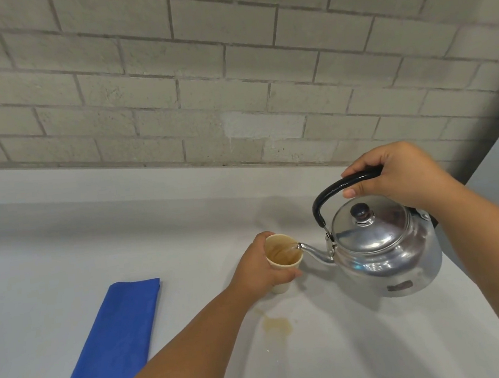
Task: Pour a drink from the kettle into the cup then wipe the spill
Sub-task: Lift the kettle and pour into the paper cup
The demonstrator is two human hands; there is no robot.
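Note:
A shiny metal kettle (385, 248) with a black handle hangs tilted above the table, its spout over the rim of a cream paper cup (282, 255). Liquid runs from the spout into the cup, whose inside is stained brown. My right hand (399, 175) grips the kettle's handle from above. My left hand (260, 268) wraps around the cup, which stands on the table. A small brown spill (277, 325) lies on the table just in front of the cup. A folded blue cloth (114, 350) lies flat to the left.
The white table (122, 234) runs back to a grey brick wall (197, 70). The table's right edge slants close behind the kettle, with a dark gap beyond it.

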